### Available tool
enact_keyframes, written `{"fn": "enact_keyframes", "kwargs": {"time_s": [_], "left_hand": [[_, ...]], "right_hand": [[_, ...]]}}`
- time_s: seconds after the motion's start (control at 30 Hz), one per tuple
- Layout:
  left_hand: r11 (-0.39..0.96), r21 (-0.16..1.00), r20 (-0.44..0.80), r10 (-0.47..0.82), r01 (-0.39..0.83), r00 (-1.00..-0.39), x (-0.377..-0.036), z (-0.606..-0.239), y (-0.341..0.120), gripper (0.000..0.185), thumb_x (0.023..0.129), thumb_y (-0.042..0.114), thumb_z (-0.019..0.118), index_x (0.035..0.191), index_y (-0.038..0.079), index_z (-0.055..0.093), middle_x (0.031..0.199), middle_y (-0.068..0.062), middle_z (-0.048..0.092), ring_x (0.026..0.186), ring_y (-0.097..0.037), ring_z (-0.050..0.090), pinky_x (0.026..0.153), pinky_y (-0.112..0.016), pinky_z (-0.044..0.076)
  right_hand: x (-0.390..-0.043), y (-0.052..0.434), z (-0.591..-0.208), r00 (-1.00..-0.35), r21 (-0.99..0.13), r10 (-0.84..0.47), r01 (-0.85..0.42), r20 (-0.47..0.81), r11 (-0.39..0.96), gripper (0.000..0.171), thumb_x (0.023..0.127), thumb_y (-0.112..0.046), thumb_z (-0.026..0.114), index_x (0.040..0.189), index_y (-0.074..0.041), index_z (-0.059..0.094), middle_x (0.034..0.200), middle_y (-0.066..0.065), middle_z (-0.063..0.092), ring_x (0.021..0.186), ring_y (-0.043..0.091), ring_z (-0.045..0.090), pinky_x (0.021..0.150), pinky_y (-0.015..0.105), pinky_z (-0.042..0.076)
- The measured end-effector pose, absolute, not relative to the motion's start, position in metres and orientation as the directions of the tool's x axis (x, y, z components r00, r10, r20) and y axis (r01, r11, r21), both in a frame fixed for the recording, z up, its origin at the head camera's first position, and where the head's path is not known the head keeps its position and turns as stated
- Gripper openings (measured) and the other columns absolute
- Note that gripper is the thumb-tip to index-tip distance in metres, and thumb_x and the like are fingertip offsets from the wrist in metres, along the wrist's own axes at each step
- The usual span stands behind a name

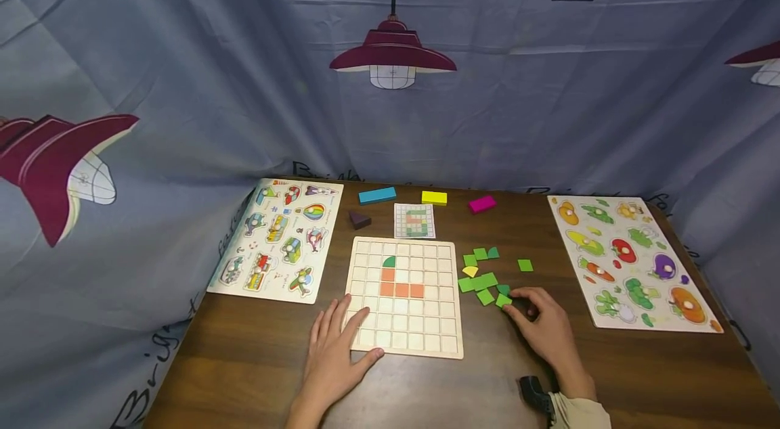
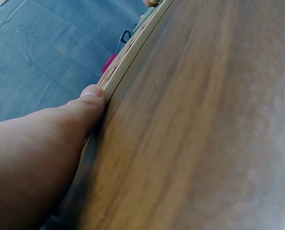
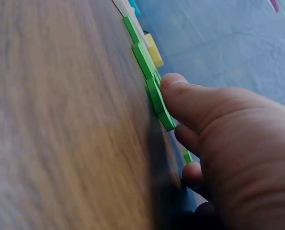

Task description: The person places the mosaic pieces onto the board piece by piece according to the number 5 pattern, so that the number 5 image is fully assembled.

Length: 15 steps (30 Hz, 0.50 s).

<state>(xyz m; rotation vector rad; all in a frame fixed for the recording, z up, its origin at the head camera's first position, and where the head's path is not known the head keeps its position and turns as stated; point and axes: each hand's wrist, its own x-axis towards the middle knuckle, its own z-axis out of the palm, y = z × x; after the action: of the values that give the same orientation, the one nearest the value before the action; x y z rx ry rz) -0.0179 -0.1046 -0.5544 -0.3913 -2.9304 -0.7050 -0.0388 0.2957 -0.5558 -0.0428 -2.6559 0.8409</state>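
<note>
Edge of pale wooden board [image 2: 134,51] touched by thumb [image 2: 90,94] of left hand [image 2: 39,153]. Right side filled by brown wood-grain table [image 2: 195,110], blurred at far right. 1 magenta block [image 2: 107,63] partly hidden behind board; blue cloth [image 2: 51,57] seen beyond.

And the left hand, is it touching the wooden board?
Touching. The left wrist view shows the left hand with its thumb against the edge of the wooden board.

Gap runs between tiles [image 1: 485,281] and veggie board [image 1: 615,290], lone green square [image 1: 525,265] in it. Right hand [image 1: 546,329] partly blocks near end. Left hand [image 1: 334,353] covers grid's [image 1: 405,342] near-left corner.
</note>
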Motion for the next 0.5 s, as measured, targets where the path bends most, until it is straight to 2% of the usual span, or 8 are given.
{"fn": "enact_keyframes", "kwargs": {"time_s": [0.23,0.33,0.5], "left_hand": [[0.859,0.436,0.163,0.219,0.269,-0.962,-0.018,-0.555,-0.103,0.075,0.083,0.069,0.068,0.147,0.034,0.052,0.167,-0.007,0.032,0.154,-0.035,0.026,0.124,-0.056,0.016],[0.856,0.441,0.163,0.218,0.269,-0.962,-0.018,-0.555,-0.102,0.074,0.084,0.07,0.067,0.147,0.034,0.052,0.167,-0.007,0.032,0.154,-0.036,0.027,0.124,-0.057,0.017],[0.853,0.444,0.179,0.217,0.275,-0.96,-0.017,-0.557,-0.103,0.073,0.084,0.069,0.067,0.146,0.032,0.054,0.166,-0.007,0.034,0.153,-0.037,0.028,0.123,-0.057,0.018]], "right_hand": [[-0.041,0.299,-0.556,-0.948,-0.502,0.108,-0.059,0.298,0.863,0.029,0.077,-0.025,0.09,0.101,-0.019,0.074,0.1,-0.002,0.069,0.074,0.003,0.051,0.061,0.026,0.045],[-0.041,0.298,-0.552,-0.956,-0.481,0.085,-0.063,0.28,0.874,0.028,0.078,-0.024,0.089,0.1,-0.018,0.074,0.102,0.0,0.069,0.079,0.01,0.059,0.065,0.033,0.051],[-0.035,0.294,-0.547,-0.975,-0.46,0.04,-0.067,0.218,0.886,0.025,0.082,-0.023,0.086,0.103,-0.017,0.074,0.108,0.001,0.07,0.094,0.027,0.07,0.079,0.052,0.058]]}}
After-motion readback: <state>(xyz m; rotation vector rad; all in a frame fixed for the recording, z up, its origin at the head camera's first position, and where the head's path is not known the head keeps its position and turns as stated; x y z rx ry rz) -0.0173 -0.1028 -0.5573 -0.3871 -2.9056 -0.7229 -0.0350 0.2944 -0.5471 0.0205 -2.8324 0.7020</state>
